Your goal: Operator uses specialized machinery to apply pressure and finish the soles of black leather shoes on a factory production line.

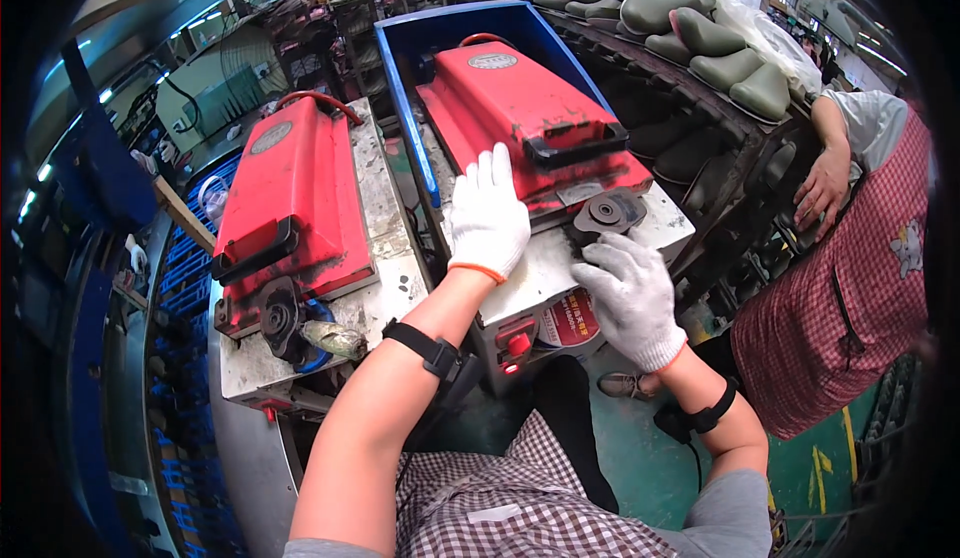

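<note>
In a white glove with an orange cuff, my left hand (488, 216) lies with fingers stretched out at the near left edge of a red machine cover (520, 93). My right hand (632, 296), in a greyish-white glove, is at a round black latch knob (606, 213) on the machine's front. Its fingers are loosely bent and apart; whether they touch the knob is unclear. A black handle (575, 145) sticks out of the cover above the knob. Below, the white metal base (535, 276) carries a red switch (518, 344) and a glowing red lamp (511, 369).
A second red machine cover (292, 193), with its own black knob (280, 318), stands on the left. Blue panels (400, 108) surround the right machine. Grey-green shoe-shaped pieces (725, 63) line a rack at the back right. A co-worker in a red checked apron (820, 298) stands right.
</note>
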The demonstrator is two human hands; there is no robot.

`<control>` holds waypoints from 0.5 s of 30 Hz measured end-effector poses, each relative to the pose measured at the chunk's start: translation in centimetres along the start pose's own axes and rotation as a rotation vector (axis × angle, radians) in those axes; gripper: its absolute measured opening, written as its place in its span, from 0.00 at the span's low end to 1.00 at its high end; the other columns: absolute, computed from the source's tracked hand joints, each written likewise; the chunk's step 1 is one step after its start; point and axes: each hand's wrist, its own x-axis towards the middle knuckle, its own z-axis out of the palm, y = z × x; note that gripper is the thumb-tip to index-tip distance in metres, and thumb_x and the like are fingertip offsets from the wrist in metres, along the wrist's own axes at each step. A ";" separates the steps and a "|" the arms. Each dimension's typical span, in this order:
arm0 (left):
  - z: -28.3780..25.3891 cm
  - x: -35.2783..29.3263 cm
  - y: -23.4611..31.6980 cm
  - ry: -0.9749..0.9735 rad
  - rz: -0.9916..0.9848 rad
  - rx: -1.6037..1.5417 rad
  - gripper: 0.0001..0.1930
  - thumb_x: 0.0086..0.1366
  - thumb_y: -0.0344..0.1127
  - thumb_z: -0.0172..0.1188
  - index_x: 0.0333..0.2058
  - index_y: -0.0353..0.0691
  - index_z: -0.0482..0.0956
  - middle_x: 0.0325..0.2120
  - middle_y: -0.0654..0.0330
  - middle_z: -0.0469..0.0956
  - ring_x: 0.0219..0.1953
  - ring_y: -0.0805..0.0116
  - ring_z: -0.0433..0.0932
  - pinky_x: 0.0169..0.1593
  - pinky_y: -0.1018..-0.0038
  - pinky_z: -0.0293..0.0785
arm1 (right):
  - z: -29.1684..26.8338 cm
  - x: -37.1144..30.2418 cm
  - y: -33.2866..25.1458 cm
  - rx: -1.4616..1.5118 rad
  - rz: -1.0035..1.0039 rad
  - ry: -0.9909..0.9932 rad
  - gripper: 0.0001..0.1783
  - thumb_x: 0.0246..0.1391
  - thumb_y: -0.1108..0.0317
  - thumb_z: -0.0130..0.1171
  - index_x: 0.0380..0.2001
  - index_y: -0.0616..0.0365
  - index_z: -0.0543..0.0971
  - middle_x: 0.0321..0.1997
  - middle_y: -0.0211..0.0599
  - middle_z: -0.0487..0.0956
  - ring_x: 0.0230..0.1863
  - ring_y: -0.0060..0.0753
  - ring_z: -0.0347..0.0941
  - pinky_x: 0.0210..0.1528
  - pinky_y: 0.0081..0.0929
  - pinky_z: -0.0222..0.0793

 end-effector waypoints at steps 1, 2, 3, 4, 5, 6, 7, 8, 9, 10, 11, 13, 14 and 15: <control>0.5 -0.4 -0.2 0.000 -0.004 0.004 0.38 0.61 0.32 0.54 0.70 0.25 0.62 0.62 0.35 0.73 0.56 0.39 0.75 0.63 0.55 0.70 | -0.2 -0.1 0.5 -0.024 -0.025 0.036 0.24 0.41 0.74 0.66 0.46 0.48 0.83 0.50 0.35 0.82 0.60 0.46 0.77 0.67 0.54 0.68; 1.0 -0.7 -0.5 0.034 0.019 0.046 0.38 0.60 0.33 0.54 0.70 0.24 0.62 0.62 0.35 0.73 0.56 0.40 0.75 0.63 0.55 0.70 | -0.4 -0.2 1.4 -0.057 -0.071 0.131 0.23 0.39 0.75 0.65 0.44 0.49 0.82 0.48 0.34 0.82 0.56 0.43 0.79 0.62 0.50 0.70; 1.2 -0.8 -0.5 0.066 0.048 0.080 0.38 0.60 0.33 0.54 0.70 0.24 0.62 0.61 0.36 0.74 0.56 0.40 0.74 0.63 0.55 0.69 | -0.5 -0.9 2.3 -0.108 -0.084 0.197 0.21 0.41 0.76 0.64 0.43 0.50 0.82 0.45 0.36 0.82 0.51 0.44 0.80 0.58 0.48 0.71; 1.2 -0.8 -0.3 0.050 0.040 0.035 0.38 0.60 0.33 0.54 0.69 0.23 0.63 0.60 0.37 0.75 0.55 0.42 0.74 0.62 0.55 0.68 | -0.8 -1.4 3.5 -0.113 -0.046 0.215 0.21 0.43 0.77 0.63 0.44 0.51 0.82 0.45 0.38 0.82 0.50 0.45 0.80 0.57 0.47 0.72; 1.2 -1.0 -0.1 0.045 0.038 0.031 0.38 0.60 0.33 0.54 0.69 0.23 0.63 0.60 0.37 0.75 0.55 0.42 0.74 0.62 0.55 0.68 | -1.0 -1.8 5.0 -0.116 -0.010 0.232 0.20 0.45 0.77 0.61 0.45 0.52 0.82 0.44 0.40 0.82 0.49 0.46 0.80 0.55 0.47 0.72; 1.3 -0.8 0.2 0.070 0.058 0.043 0.38 0.59 0.33 0.55 0.69 0.23 0.64 0.60 0.38 0.75 0.55 0.42 0.74 0.62 0.55 0.68 | -0.7 -2.6 7.1 -0.156 0.084 0.325 0.19 0.48 0.78 0.60 0.46 0.53 0.82 0.44 0.41 0.83 0.49 0.47 0.79 0.55 0.46 0.72; 1.5 -0.7 0.6 0.092 0.077 0.047 0.38 0.59 0.33 0.55 0.69 0.23 0.64 0.60 0.38 0.75 0.55 0.42 0.74 0.62 0.55 0.68 | -0.2 -3.5 9.3 -0.201 0.182 0.414 0.18 0.52 0.78 0.59 0.47 0.54 0.82 0.45 0.42 0.83 0.48 0.48 0.79 0.55 0.46 0.73; 1.5 -0.7 0.9 0.091 0.077 0.039 0.38 0.59 0.33 0.55 0.69 0.23 0.64 0.60 0.38 0.75 0.55 0.42 0.74 0.62 0.55 0.68 | 0.1 -3.9 11.7 -0.213 0.281 0.405 0.18 0.54 0.78 0.59 0.48 0.55 0.82 0.46 0.42 0.83 0.49 0.49 0.79 0.56 0.46 0.73; 1.3 -0.7 0.6 0.043 0.040 0.028 0.38 0.60 0.33 0.54 0.69 0.23 0.64 0.62 0.38 0.74 0.58 0.41 0.73 0.64 0.55 0.67 | 0.3 -2.6 12.6 -0.213 0.375 0.396 0.17 0.57 0.78 0.59 0.49 0.55 0.82 0.47 0.42 0.83 0.50 0.50 0.78 0.57 0.46 0.72; 1.0 -0.6 0.2 -0.004 0.002 0.017 0.38 0.61 0.34 0.54 0.70 0.24 0.63 0.63 0.38 0.73 0.62 0.40 0.72 0.66 0.55 0.66 | 0.3 -1.7 13.0 -0.255 0.448 0.355 0.17 0.58 0.77 0.60 0.50 0.55 0.82 0.49 0.41 0.84 0.52 0.50 0.78 0.58 0.45 0.72; 0.9 -0.4 0.1 0.000 -0.009 0.022 0.38 0.61 0.34 0.54 0.70 0.24 0.63 0.63 0.38 0.73 0.62 0.40 0.72 0.66 0.55 0.66 | 0.4 -1.3 12.5 -0.249 0.437 0.352 0.17 0.58 0.77 0.60 0.50 0.55 0.82 0.49 0.41 0.84 0.52 0.50 0.78 0.58 0.45 0.72; 0.5 -0.7 -0.8 -0.074 -0.099 0.023 0.37 0.64 0.37 0.51 0.72 0.28 0.61 0.68 0.36 0.69 0.68 0.37 0.67 0.72 0.54 0.62 | 0.8 2.5 8.8 -0.176 0.265 0.470 0.18 0.56 0.78 0.61 0.50 0.55 0.82 0.50 0.41 0.83 0.55 0.49 0.77 0.59 0.44 0.72; 0.3 -1.0 -0.6 -0.124 -0.141 0.013 0.38 0.65 0.39 0.50 0.73 0.30 0.60 0.69 0.35 0.66 0.70 0.36 0.66 0.73 0.53 0.60 | 1.0 3.6 6.3 -0.092 0.191 0.505 0.18 0.54 0.79 0.62 0.49 0.55 0.82 0.50 0.41 0.83 0.55 0.49 0.78 0.61 0.43 0.71; -0.2 -1.3 -1.0 -0.171 -0.192 0.015 0.38 0.67 0.41 0.50 0.74 0.32 0.59 0.71 0.34 0.64 0.71 0.36 0.64 0.74 0.52 0.58 | 1.9 4.6 3.7 -0.014 0.098 0.537 0.21 0.50 0.83 0.61 0.49 0.56 0.82 0.49 0.43 0.82 0.53 0.50 0.78 0.60 0.44 0.71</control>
